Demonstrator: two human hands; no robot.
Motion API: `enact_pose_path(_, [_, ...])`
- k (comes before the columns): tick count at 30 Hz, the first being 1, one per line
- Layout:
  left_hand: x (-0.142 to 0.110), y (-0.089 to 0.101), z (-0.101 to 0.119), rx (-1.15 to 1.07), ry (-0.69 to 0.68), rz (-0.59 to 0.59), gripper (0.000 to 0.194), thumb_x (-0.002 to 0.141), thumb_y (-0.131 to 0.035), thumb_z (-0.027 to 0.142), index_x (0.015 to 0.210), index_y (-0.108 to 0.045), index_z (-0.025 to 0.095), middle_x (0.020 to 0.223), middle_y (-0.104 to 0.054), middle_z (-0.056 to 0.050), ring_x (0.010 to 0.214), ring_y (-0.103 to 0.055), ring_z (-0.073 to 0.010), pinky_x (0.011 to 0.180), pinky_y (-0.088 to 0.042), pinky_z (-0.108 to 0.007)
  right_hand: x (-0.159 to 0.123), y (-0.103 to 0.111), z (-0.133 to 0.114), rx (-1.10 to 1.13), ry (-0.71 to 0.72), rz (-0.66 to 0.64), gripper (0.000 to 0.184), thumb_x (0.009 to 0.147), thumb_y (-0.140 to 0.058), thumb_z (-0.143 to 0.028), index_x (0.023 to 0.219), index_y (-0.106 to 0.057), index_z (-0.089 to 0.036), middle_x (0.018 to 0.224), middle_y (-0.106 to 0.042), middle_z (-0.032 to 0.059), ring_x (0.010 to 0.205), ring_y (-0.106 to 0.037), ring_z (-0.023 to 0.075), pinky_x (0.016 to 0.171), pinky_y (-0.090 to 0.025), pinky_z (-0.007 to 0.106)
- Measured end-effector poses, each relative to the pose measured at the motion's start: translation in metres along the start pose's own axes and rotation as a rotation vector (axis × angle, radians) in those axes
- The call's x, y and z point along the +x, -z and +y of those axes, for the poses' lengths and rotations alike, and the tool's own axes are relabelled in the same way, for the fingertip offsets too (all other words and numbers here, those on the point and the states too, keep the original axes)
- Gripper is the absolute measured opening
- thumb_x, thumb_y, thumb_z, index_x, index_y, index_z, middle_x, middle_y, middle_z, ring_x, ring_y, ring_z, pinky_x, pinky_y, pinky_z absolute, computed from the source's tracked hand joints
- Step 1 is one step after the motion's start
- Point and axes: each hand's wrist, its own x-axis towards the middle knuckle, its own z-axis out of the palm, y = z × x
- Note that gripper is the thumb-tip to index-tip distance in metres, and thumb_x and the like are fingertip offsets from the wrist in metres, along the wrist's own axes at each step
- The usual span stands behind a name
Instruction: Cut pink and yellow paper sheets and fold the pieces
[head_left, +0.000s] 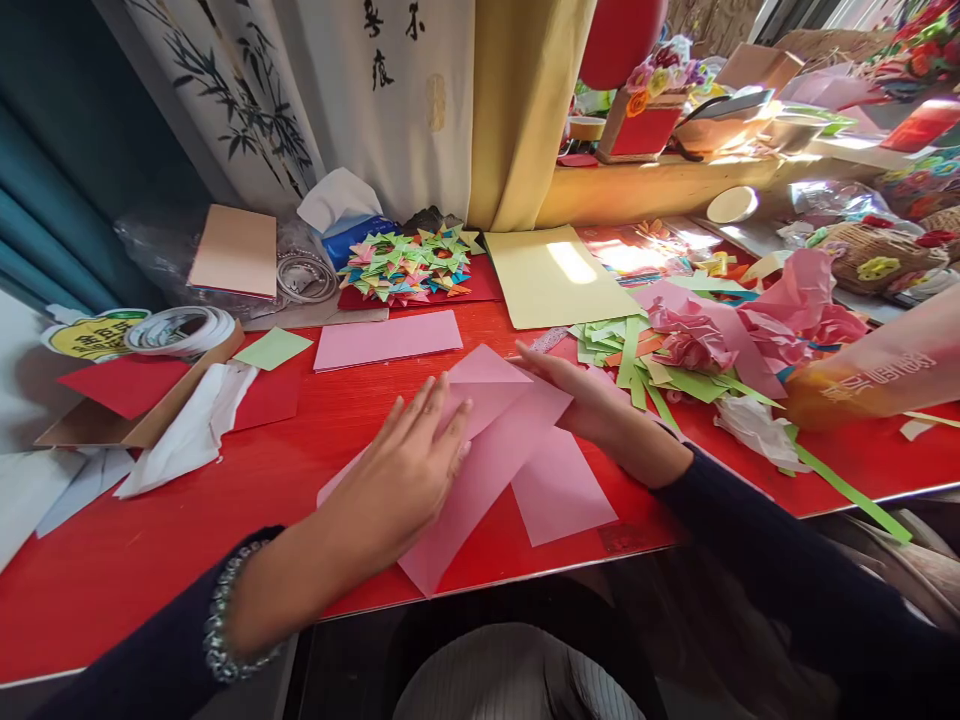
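A large pink paper sheet (495,455), partly folded, lies on the red table (150,540) near its front edge. My left hand (409,465) rests flat on the sheet's left part, fingers stretched out together. My right hand (581,395) lies on the folded flap at the sheet's upper right, fingers extended and pressing along the paper's edge. A second pink sheet (386,338) lies flat farther back. A smaller pink piece (562,490) sticks out under the folded sheet at the right.
A pile of small multicoloured folded paper pieces (405,265) sits at the back centre, by a tissue box (352,225). Green paper strips (637,360) and pink crepe flowers (750,325) crowd the right. A yellow sheet (555,275), tape rolls (180,330) and white tissue (187,425) lie around.
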Motion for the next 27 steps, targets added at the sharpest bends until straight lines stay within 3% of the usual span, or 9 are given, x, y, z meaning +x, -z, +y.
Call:
enact_pose_path(4, [0.01,-0.014,0.014,0.022,0.047,0.108,0.047,0.097,-0.026,0.022,0.137,-0.04,0.004,0.147,-0.026,-0.028,0.138,-0.019,-0.0348,0.106,-0.032,-0.055,-0.019,-0.017,-0.003,0.293,0.032,-0.145,0.069,0.077,-0.034,-0.076,0.102,-0.067,-0.02,0.089,-0.07,0.0088,0.093,-0.064,0.0258,0.072,-0.053,0.037])
enact_pose_path(9, [0.014,-0.016,0.032,-0.006,0.02,0.21,0.057,0.096,-0.028,0.04,0.136,-0.037,0.0,0.144,-0.032,-0.029,0.137,-0.023,-0.0366,0.105,-0.031,-0.058,-0.032,-0.043,-0.01,0.297,0.168,-0.08,0.032,0.074,-0.067,-0.046,0.098,-0.064,-0.024,0.093,-0.068,0.0024,0.092,-0.062,0.0208,0.08,-0.05,0.034])
enact_pose_path(12, [0.011,-0.001,0.037,-0.136,-0.138,0.19,0.052,0.096,-0.032,0.037,0.131,-0.044,0.001,0.142,-0.038,-0.025,0.138,-0.026,-0.0294,0.109,-0.032,-0.048,-0.027,-0.046,-0.014,0.168,0.215,0.103,0.017,0.073,-0.07,-0.035,0.079,-0.064,-0.02,0.08,-0.067,0.001,0.077,-0.062,0.0172,0.073,-0.05,0.032])
enact_pose_path(14, [0.01,0.014,0.028,-0.287,-0.152,0.253,0.04,0.095,-0.039,0.031,0.127,-0.05,0.009,0.145,-0.037,-0.019,0.138,-0.028,-0.0237,0.11,-0.033,-0.04,-0.023,-0.042,-0.017,0.138,0.215,0.16,0.016,0.074,-0.07,-0.034,0.074,-0.064,-0.019,0.075,-0.066,0.0011,0.07,-0.061,0.016,0.068,-0.05,0.031])
enact_pose_path(18, [0.015,0.037,-0.009,-0.77,0.353,0.53,0.052,0.079,-0.066,0.038,0.128,-0.049,0.029,0.146,-0.04,-0.004,0.135,-0.035,-0.0263,0.107,-0.037,-0.044,-0.022,-0.032,-0.022,0.193,0.143,0.05,0.021,0.073,-0.072,-0.037,0.083,-0.067,-0.019,0.085,-0.069,0.0044,0.074,-0.063,0.0177,0.068,-0.052,0.032])
enact_pose_path(20, [0.019,0.037,-0.025,-1.139,0.516,0.329,0.05,0.075,-0.069,0.041,0.122,-0.057,0.028,0.133,-0.055,-0.005,0.125,-0.048,-0.0282,0.101,-0.043,-0.044,-0.023,-0.031,-0.024,0.206,0.134,0.023,0.025,0.073,-0.072,-0.038,0.088,-0.068,-0.019,0.09,-0.069,0.006,0.078,-0.064,0.019,0.071,-0.053,0.032])
enact_pose_path(23, [0.021,0.027,-0.03,-1.529,0.607,-0.059,0.033,0.074,-0.07,0.04,0.102,-0.07,0.02,0.105,-0.071,-0.008,0.102,-0.064,-0.0278,0.088,-0.052,-0.039,-0.025,-0.036,-0.024,0.216,0.133,0.042,0.029,0.074,-0.07,-0.041,0.093,-0.066,-0.019,0.094,-0.07,0.0071,0.08,-0.065,0.0201,0.07,-0.054,0.033])
enact_pose_path(25, [0.02,0.02,-0.024,-1.633,0.645,-0.069,0.027,0.072,-0.073,0.035,0.094,-0.073,0.019,0.096,-0.074,-0.007,0.096,-0.067,-0.0255,0.084,-0.054,-0.033,-0.025,-0.042,-0.023,0.211,0.11,0.029,0.034,0.074,-0.07,-0.043,0.098,-0.064,-0.019,0.099,-0.07,0.0076,0.083,-0.066,0.0214,0.07,-0.055,0.034])
enact_pose_path(27, [0.019,0.016,-0.017,-1.67,0.678,0.023,0.025,0.07,-0.075,0.031,0.092,-0.073,0.019,0.093,-0.074,-0.006,0.094,-0.067,-0.0236,0.081,-0.054,-0.03,-0.026,-0.048,-0.024,0.179,0.109,0.004,0.038,0.073,-0.071,-0.042,0.102,-0.063,-0.02,0.105,-0.069,0.0082,0.088,-0.066,0.0226,0.071,-0.056,0.034])
